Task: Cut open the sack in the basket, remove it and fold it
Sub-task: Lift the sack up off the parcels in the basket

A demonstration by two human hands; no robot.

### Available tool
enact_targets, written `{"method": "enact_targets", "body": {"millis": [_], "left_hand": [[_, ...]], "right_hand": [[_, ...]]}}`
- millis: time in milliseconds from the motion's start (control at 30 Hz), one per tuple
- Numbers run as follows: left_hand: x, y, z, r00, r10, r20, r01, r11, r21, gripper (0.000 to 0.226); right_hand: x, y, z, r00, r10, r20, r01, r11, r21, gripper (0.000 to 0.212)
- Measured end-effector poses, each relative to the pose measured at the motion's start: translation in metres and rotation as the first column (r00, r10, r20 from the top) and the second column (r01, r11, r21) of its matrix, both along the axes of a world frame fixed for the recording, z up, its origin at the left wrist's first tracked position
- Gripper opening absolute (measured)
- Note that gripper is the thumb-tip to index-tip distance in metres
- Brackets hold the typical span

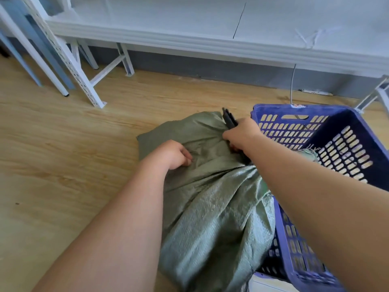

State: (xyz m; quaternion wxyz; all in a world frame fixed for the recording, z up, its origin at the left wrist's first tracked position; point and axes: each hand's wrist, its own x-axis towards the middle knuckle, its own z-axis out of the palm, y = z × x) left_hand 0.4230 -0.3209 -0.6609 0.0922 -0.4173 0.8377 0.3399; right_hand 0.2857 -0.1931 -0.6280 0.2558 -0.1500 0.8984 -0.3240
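- On the wooden floor [63, 144], beside the blue basket [345, 131]: green woven sack [210, 203], mostly out of the basket, draped over the basket's near-left rim and spread away from the camera.
- Long axis of the sack: from bottom centre up toward the far middle, far end lying flat on the floor, near end bunched and trailing back into the basket.
- Left hand [172, 153]: resting on the flat far part of the sack, fingers curled down onto the cloth, pinning or pinching it; an actual grip not clear.
- Right hand [242, 133]: closed around a dark tool [229, 120], probably scissors, tip pointing away past the sack's far right edge; same hand also bunching the cloth there, touching it.
- Nearer hand for the fold: both already on the sack, left on the open flat side, right hampered by the tool.
- Likely stage: cutting done or nearly done, removal almost finished, folding not yet begun.
- Beyond: white metal shelving [210, 39] along a grey wall base, white perforated uprights at far left, a thin cable hanging down near the basket.
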Motion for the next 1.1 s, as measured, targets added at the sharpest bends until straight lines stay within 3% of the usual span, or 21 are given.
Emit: {"method": "enact_targets", "body": {"millis": [67,100,167,233,267,367,433,500,633,733,900,1000,1100], "left_hand": [[0.000,-0.004,-0.001,0.976,0.197,-0.094,-0.209,0.968,-0.141,0.048],[0.000,-0.005,-0.001,0.972,0.203,-0.119,-0.229,0.937,-0.265,0.065],[-0.005,-0.007,0.000,0.998,0.010,-0.055,-0.033,0.895,-0.444,0.083],[-0.010,-0.011,0.003,0.986,-0.167,0.015,0.155,0.874,-0.460,0.075],[-0.014,-0.014,0.006,0.984,-0.179,0.014,0.167,0.881,-0.443,0.063],[-0.027,-0.015,0.032,0.995,-0.102,-0.022,0.077,0.862,-0.501,0.015],[-0.040,-0.010,0.051,0.991,-0.051,-0.122,-0.023,0.842,-0.538,0.003],[-0.055,-0.006,0.070,0.955,-0.056,-0.293,-0.119,0.829,-0.547,0.003],[-0.097,0.018,0.132,0.813,-0.287,-0.507,-0.165,0.722,-0.672,0.020],[-0.122,0.040,0.179,0.746,-0.422,-0.515,-0.191,0.605,-0.773,0.024],[-0.154,0.083,0.186,0.767,-0.552,-0.327,0.024,0.534,-0.845,0.027],[-0.164,0.101,0.174,0.764,-0.532,-0.366,0.026,0.592,-0.806,0.029],[-0.172,0.106,0.173,0.763,-0.496,-0.414,0.017,0.656,-0.754,0.028]], "right_hand": [[0.000,0.008,-0.001,0.982,-0.110,0.155,0.136,0.976,-0.170,0.024],[0.000,0.013,0.001,0.973,-0.129,0.193,0.172,0.959,-0.227,0.022],[-0.001,0.022,0.007,0.969,-0.121,0.215,0.189,0.926,-0.328,0.018],[0.000,0.031,0.014,0.969,-0.100,0.225,0.189,0.890,-0.415,0.017],[-0.001,0.035,0.016,0.967,-0.094,0.237,0.195,0.872,-0.450,0.019],[-0.006,0.043,0.023,0.960,-0.097,0.264,0.223,0.834,-0.504,0.022],[-0.016,0.047,0.031,0.957,-0.144,0.252,0.259,0.817,-0.516,0.021],[-0.028,0.055,0.039,0.943,-0.212,0.258,0.320,0.794,-0.517,0.021],[-0.052,0.075,0.058,0.897,-0.313,0.312,0.439,0.711,-0.550,0.017],[-0.067,0.087,0.077,0.865,-0.354,0.357,0.502,0.603,-0.619,0.015],[-0.087,0.115,0.099,0.808,-0.483,0.338,0.575,0.523,-0.629,0.027],[-0.093,0.123,0.104,0.890,-0.408,0.203,0.427,0.591,-0.684,0.030],[-0.095,0.120,0.101,0.975,-0.216,-0.041,0.145,0.773,-0.617,0.037]]}}
